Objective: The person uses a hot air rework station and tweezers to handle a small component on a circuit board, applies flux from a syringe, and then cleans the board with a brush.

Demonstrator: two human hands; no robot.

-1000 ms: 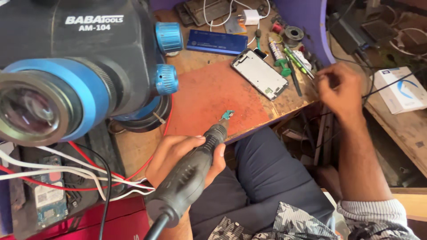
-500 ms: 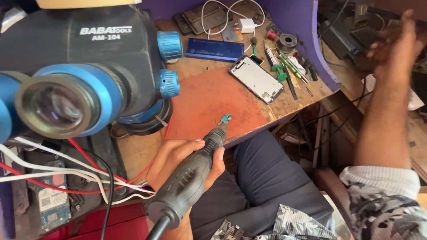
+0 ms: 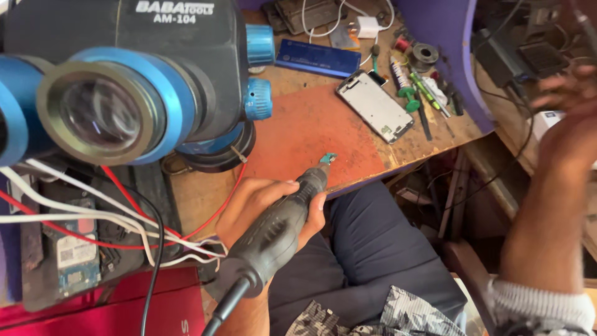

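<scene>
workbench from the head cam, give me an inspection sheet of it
surface: wooden bench with a worn red mat.
job's things: grey corded rotary tool, its tip over the mat's front edge.
clutter: phone frame, blue flat case, screwdrivers, solder spool, white charger.
grips: left hand wrapped around the rotary tool; right hand raised off to the side, blurred, grip unclear.
cables: red, white and black wires at left.
surroundings: black and blue microscope head close to the camera; circuit board below it.
</scene>
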